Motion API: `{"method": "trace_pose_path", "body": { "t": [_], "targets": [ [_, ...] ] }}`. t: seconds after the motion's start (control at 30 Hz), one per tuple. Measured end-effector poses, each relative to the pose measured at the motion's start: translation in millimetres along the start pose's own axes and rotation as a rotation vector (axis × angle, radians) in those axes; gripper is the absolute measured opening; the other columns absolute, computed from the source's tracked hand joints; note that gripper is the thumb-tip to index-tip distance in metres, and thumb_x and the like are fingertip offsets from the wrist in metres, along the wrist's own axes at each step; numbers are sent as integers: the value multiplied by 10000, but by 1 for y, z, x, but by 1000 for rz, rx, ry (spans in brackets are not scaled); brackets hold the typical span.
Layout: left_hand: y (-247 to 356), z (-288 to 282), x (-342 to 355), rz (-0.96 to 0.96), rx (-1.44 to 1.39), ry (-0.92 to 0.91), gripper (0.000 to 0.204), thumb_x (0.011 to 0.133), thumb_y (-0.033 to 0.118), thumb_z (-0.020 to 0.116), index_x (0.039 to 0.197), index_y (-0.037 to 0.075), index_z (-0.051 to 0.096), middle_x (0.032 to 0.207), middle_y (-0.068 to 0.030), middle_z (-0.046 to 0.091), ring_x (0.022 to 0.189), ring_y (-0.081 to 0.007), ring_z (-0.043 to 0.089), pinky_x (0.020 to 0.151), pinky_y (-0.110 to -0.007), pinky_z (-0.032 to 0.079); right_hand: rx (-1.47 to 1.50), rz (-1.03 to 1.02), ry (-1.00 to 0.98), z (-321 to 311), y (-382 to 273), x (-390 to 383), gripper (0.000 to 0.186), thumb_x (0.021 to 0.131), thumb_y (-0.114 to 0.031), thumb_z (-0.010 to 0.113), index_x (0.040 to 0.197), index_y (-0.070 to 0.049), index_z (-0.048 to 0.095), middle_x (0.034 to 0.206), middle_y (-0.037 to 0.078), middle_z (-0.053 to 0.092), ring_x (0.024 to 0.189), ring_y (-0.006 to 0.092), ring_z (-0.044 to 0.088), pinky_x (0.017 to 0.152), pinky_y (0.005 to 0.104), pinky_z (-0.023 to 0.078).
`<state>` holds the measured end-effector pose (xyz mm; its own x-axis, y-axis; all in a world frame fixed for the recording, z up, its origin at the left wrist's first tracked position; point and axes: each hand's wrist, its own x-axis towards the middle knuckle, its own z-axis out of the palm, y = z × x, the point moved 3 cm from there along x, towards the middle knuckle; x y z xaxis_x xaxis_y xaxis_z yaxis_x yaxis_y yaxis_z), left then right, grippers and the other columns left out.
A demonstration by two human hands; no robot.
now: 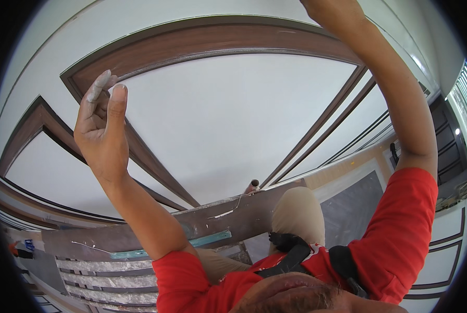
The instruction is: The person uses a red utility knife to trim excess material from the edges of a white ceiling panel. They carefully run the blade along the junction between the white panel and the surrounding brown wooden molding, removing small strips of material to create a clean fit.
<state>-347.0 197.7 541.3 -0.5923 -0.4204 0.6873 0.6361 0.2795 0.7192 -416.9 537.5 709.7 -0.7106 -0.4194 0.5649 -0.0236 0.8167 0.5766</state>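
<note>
Left hand (103, 128): raised, released, its fingers loosely curled and thumb apart, nothing seen in it; whitish smears coat the fingers.
Right hand (335, 13): cut off by the upper edge; whether it grasps anything cannot be told.
Brown moulding (207, 44): in front of the person, behind both raised arms; reddish-brown, wood-grained, with a pale-speckled inner edge. Contact with the left fingertips is unclear.
White panel (233, 115): framed by the moulding, smooth, greyer toward its foot.
Second brown frame (25, 130): farther left, around another white panel.
Dark board (87, 240): below, bearing a teal strip (210, 239).
Slats (108, 280): pale-crusted, beside the board.
</note>
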Motion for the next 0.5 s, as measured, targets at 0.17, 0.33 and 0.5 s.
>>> {"method": "trace_pose_path", "body": {
  "t": [0.17, 0.33, 0.5],
  "targets": [
    [6, -36, 5, 51, 5, 5, 443, 920, 188, 798, 1294, -15, 674, 1160, -84, 731, 800, -43, 560, 733, -196, 472, -2, 98, -111, 1, 11, -11, 404, 1064, -247, 530, 1439, -100, 502, 948, 208, 708, 764, 343, 705, 644, 443, 580],
    [-4, -76, 6, 112, 130, -7, 398, 1023, 183, 639, 1350, -43, 624, 1259, -137, 693, 802, -59, 561, 668, -196, 426, -105, 304, -355, 11, 36, -32, 446, 1066, -266, 526, 1481, -112, 478, 985, 200, 712, 792, 349, 706, 684, 451, 582],
    [-4, -96, 10, 176, -110, 45, 447, 1046, 202, 598, 1406, -60, 561, 1325, -198, 645, 894, -91, 595, 699, -235, 447, -74, 152, -168, -10, 40, -26, 448, 1076, -293, 493, 1481, -100, 494, 1122, 185, 712, 904, 367, 707, 815, 473, 571]
  ]
}}
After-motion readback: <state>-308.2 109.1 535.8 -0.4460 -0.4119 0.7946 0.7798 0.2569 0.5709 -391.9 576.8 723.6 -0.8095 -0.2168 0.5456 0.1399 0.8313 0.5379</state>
